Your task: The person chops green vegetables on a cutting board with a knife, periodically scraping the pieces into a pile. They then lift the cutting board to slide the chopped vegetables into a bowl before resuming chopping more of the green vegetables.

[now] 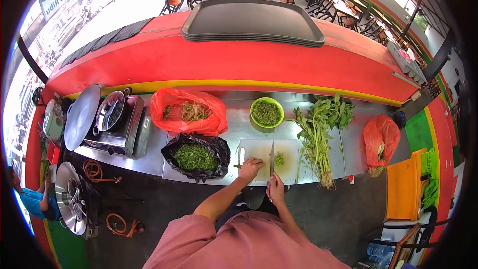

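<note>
My right hand point(275, 189) is closed around the handle of a knife point(272, 157), whose blade points away from me over a white cutting board point(254, 145). My left hand point(251, 168) rests on the board's left side with curled fingers; bits of leafy greens point(237, 166) stick out beside it. Just right of the blade lies a small heap of chopped greens point(279, 159). Behind the board stands a lime-green bowl point(262, 128) filled with chopped greens. A bunch of long-stemmed greens with roots point(318, 139) lies to the right.
Left of the board are a black plastic bag point(225, 155) of chopped greens and a red plastic bag point(214, 107) holding rooty stems. A stove point(127, 124) carries a pot point(110, 112). Another red bag point(382, 137) lies far right. Stacked trays point(254, 20) top the red wall.
</note>
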Available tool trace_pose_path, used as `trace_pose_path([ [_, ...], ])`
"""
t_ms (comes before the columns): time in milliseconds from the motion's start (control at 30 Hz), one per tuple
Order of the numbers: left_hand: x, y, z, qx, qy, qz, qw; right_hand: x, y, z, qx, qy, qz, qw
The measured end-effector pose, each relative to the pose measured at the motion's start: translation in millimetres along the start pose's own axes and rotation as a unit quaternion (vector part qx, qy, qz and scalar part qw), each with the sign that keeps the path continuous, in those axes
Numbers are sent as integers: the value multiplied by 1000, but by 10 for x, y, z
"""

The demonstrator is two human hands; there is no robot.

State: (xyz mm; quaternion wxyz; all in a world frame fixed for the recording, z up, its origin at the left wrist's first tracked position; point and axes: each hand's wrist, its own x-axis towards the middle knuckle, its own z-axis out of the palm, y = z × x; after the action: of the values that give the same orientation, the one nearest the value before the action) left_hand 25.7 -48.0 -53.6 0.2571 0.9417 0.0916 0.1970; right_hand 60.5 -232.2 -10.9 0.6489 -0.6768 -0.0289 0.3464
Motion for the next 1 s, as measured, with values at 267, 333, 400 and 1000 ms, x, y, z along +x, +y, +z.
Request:
trace_pose_path([
  [267,34,33,-66,-18,28,18,999,-5,-87,-21,26,14,-14,999],
  [333,15,13,-27,-25,13,5,1000,19,-139,2,26,34,-2,999],
  [400,18,-15,0,-29,22,16,999,22,-198,-6,47,32,-6,998],
  [1000,22,15,-19,-33,52,16,998,24,-22,-73,-8,43,-16,999],
])
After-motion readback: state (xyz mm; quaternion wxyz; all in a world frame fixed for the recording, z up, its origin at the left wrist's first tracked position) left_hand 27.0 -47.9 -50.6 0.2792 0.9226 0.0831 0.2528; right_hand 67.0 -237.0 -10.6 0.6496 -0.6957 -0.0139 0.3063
